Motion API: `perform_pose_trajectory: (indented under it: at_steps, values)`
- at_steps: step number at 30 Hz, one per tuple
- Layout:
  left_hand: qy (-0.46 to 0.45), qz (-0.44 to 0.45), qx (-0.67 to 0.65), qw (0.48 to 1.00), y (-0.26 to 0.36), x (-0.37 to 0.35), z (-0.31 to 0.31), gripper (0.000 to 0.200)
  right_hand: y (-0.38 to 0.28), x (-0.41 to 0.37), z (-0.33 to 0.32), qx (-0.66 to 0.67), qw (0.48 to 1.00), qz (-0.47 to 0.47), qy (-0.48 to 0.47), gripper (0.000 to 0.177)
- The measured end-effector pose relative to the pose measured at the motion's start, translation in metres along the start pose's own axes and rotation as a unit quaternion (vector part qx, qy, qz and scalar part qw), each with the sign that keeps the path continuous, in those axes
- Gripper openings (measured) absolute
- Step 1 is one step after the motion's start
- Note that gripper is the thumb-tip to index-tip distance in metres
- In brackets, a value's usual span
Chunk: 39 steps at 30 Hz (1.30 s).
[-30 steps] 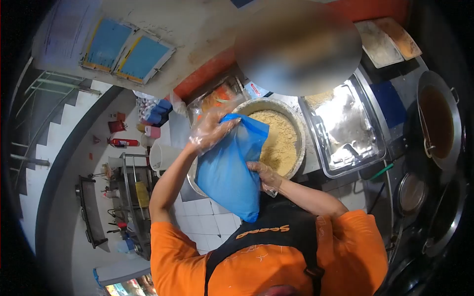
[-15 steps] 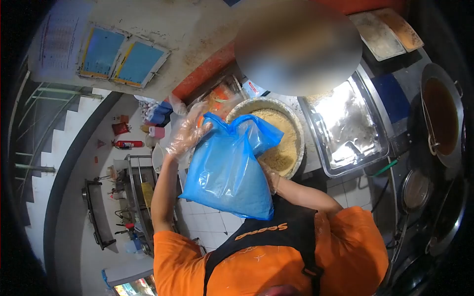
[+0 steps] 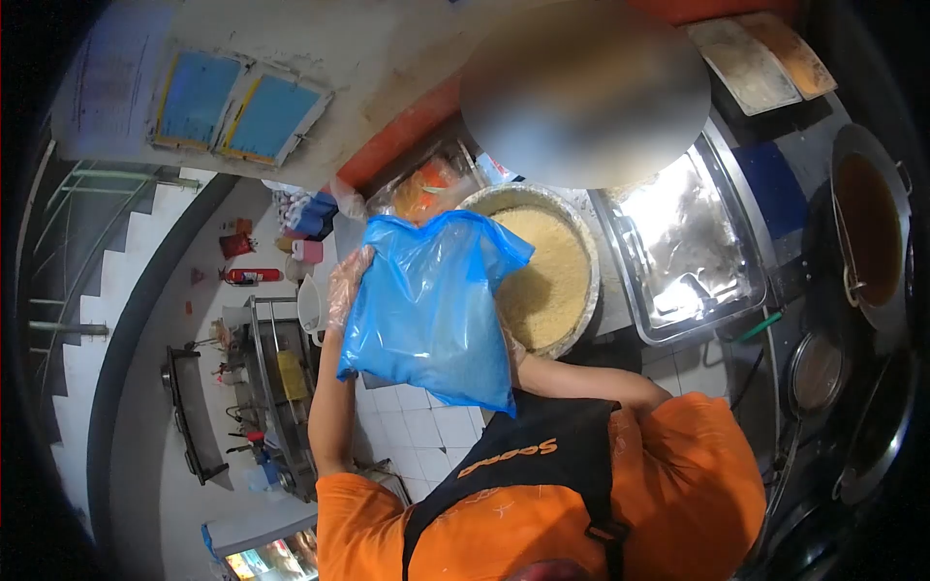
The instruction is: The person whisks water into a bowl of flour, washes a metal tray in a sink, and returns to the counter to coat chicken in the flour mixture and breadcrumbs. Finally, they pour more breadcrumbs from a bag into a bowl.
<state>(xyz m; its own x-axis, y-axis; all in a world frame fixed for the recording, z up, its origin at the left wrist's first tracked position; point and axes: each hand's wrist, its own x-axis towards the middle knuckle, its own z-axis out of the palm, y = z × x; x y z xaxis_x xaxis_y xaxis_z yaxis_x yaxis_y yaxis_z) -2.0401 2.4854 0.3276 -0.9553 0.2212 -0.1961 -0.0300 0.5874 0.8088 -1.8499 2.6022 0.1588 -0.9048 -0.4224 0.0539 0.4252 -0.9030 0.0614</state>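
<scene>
A blue plastic bag (image 3: pixel 426 310), bulging with contents I cannot make out, is held up in front of my chest. My left hand (image 3: pixel 346 281), in a clear plastic glove, grips its left side near the top. My right hand (image 3: pixel 513 349), also gloved, is at the bag's right side, its fingers mostly hidden behind the plastic. Just beyond the bag stands a large round metal pot (image 3: pixel 587 242) of pale yellow crumbs (image 3: pixel 547 261); the bag overlaps the pot's left part.
Right of the pot lies a shiny metal tray (image 3: pixel 693 242). Farther right are a wok of brown liquid (image 3: pixel 865 232) and a round strainer (image 3: pixel 816 373). Clear bags with orange contents (image 3: pixel 426 189) lie behind the pot. A metal rack (image 3: pixel 281 358) stands to the left.
The bag has shifted slightly left and up. My left hand has gone from spread fingers by the bag's top to a grip lower on its left side. More of the crumbs show.
</scene>
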Motion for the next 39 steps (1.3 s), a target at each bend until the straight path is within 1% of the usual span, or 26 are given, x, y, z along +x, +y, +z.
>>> perform_pose_trajectory:
  at_steps: [1,2,3,4,5,6,7,9,13,15,16,22,24,25,26,27,28,29,30,31,32,35,36,37,38,39]
  values:
    - [0.001,-0.002,0.001,1.0,-0.009,0.006,-0.005,0.054,0.003,0.0,0.003,0.003,1.0,-0.001,-0.001,0.087]
    - [0.0,0.025,0.039,0.999,-0.024,0.019,-0.012,0.052,0.005,0.001,0.005,0.003,1.0,-0.001,-0.004,0.087]
    - [-0.001,0.053,0.078,0.996,-0.024,0.023,-0.013,0.051,0.007,0.001,0.008,0.003,1.0,-0.005,-0.005,0.087]
    - [0.0,0.052,0.078,0.996,-0.027,0.022,-0.013,0.051,0.01,0.002,0.01,0.005,1.0,-0.004,-0.009,0.087]
    - [-0.046,-0.016,-0.057,0.997,-0.012,0.012,-0.004,0.05,0.012,0.002,0.011,0.004,1.0,-0.005,-0.009,0.087]
    - [-0.09,-0.082,-0.192,0.974,0.003,0.001,0.006,0.049,0.012,0.003,0.012,0.004,1.0,-0.009,-0.011,0.087]
    - [-0.09,-0.083,-0.191,0.974,0.022,-0.011,0.014,0.049,0.014,0.003,0.014,0.004,1.0,-0.01,-0.012,0.087]
    - [-0.063,-0.131,-0.271,0.952,0.05,-0.031,0.025,0.046,0.016,0.004,0.015,0.004,1.0,-0.013,-0.014,0.088]
    - [-0.09,-0.132,-0.245,0.956,0.038,-0.022,0.005,0.043,0.019,0.004,0.018,0.005,1.0,-0.016,-0.018,0.088]
    - [-0.054,-0.112,-0.179,0.976,0.041,-0.022,0.004,0.041,0.019,0.005,0.02,0.003,1.0,-0.019,-0.02,0.088]
    - [-0.054,-0.111,-0.179,0.976,0.045,-0.025,0.006,0.041,0.02,0.005,0.02,0.004,1.0,-0.02,-0.02,0.088]
    - [-0.034,-0.086,-0.303,0.949,0.042,-0.044,0.006,0.045,0.017,0.006,0.019,-0.002,0.999,-0.028,-0.019,0.089]
    - [-0.199,-0.147,-0.401,0.882,0.045,-0.062,-0.007,0.05,0.014,0.008,0.016,-0.008,0.999,-0.037,-0.019,0.09]
    - [-0.203,-0.147,-0.4,0.882,0.015,-0.06,-0.025,0.05,0.013,0.01,0.014,-0.015,0.999,-0.044,-0.018,0.09]
    - [-0.116,-0.104,-0.311,0.938,-0.038,-0.049,-0.05,0.048,0.013,0.013,0.011,-0.02,0.998,-0.049,-0.017,0.09]
    - [-0.025,-0.059,-0.217,0.974,-0.066,-0.042,-0.062,0.047,0.013,0.015,0.009,-0.025,0.998,-0.053,-0.017,0.09]
    - [-0.025,-0.059,-0.217,0.974,-0.039,-0.05,-0.057,0.047,0.013,0.016,0.008,-0.031,0.998,-0.058,-0.017,0.09]
    - [-0.153,-0.117,-0.177,0.965,-0.005,-0.059,-0.06,0.046,0.013,0.017,0.006,-0.037,0.997,-0.06,-0.016,0.09]
    - [-0.277,-0.172,-0.133,0.936,0.025,-0.067,-0.058,0.044,0.012,0.019,0.004,-0.041,0.997,-0.064,-0.015,0.09]
    - [-0.226,-0.17,-0.102,0.954,0.032,-0.072,-0.049,0.032,0.014,0.021,0.002,-0.048,0.997,-0.067,-0.013,0.09]
    - [-0.223,-0.171,-0.104,0.954,0.031,-0.068,-0.053,0.032,0.016,0.023,0.0,-0.055,0.996,-0.071,-0.011,0.091]
    - [-0.234,-0.172,-0.066,0.955,0.042,-0.063,-0.058,0.015,0.023,0.03,-0.006,-0.107,0.99,-0.095,0.003,0.091]
    - [-0.229,-0.174,-0.068,0.955,0.052,-0.064,-0.061,0.015,0.023,0.033,-0.005,-0.128,0.986,-0.104,0.014,0.091]
    - [-0.209,-0.139,-0.052,0.967,0.058,-0.064,-0.064,0.016,0.015,0.023,0.013,-0.128,0.987,-0.1,0.013,0.091]
    - [-0.191,-0.104,-0.035,0.976,0.061,-0.062,-0.067,0.016,-0.004,0.002,0.047,0.012,0.998,-0.062,0.001,0.088]
    - [-0.224,-0.076,-0.049,0.971,0.051,-0.054,-0.082,0.026,-0.016,-0.013,0.071,0.152,0.988,-0.024,-0.009,0.084]
